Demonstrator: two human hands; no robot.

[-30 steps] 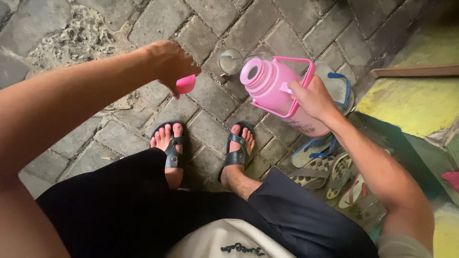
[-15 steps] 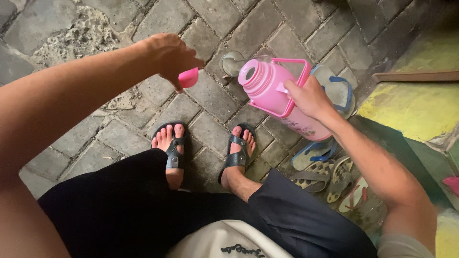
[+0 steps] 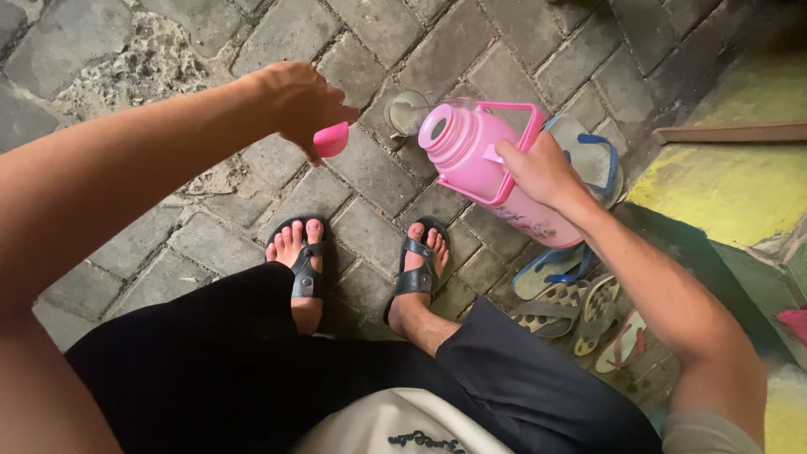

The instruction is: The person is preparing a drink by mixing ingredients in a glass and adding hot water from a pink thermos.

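Above the brick floor (image 3: 353, 50), your right hand (image 3: 542, 172) grips the tilted pink flask (image 3: 479, 164) by its handle, so keep its open mouth over the far glass (image 3: 407, 109), while your left hand (image 3: 294, 97) pinches the cap (image 3: 331, 139) aside.

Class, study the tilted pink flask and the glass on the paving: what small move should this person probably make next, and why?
Probably tip the pink flask a little further toward the glass. The right hand grips its handle, its open mouth points at the glass on the pavers, and the left hand holds the pink cap clear. No liquid is visible pouring.
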